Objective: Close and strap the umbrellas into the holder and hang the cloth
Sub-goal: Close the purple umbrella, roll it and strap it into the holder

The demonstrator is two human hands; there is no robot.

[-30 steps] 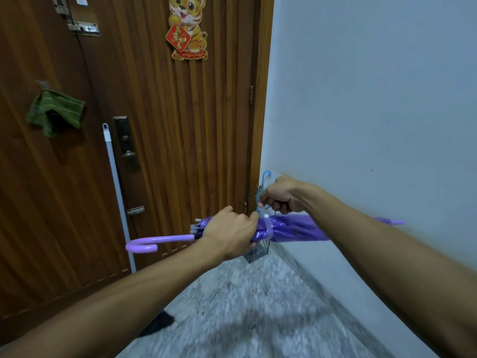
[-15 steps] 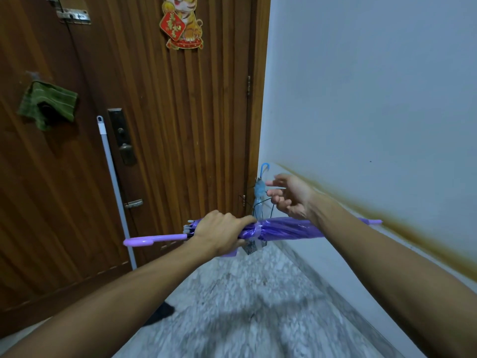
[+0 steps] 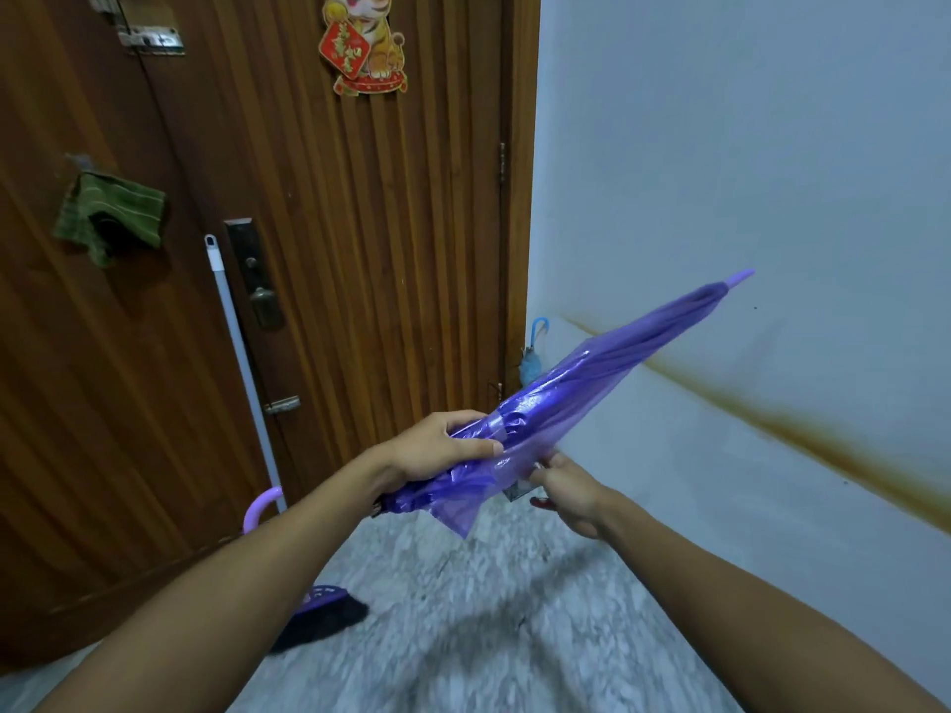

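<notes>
Legibly nothing reads; left hand (image 3: 437, 450) grips purple umbrella (image 3: 592, 383), right hand (image 3: 571, 488) fingers unclear.

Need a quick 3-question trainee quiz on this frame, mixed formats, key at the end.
1. True or false: the purple umbrella points tip-up toward the wall.
2. Which hand grips the umbrella's folded canopy from above? A) left hand B) right hand
3. Fill in: the green cloth hangs on the ____.

Key: 1 true; 2 A; 3 door.
</notes>
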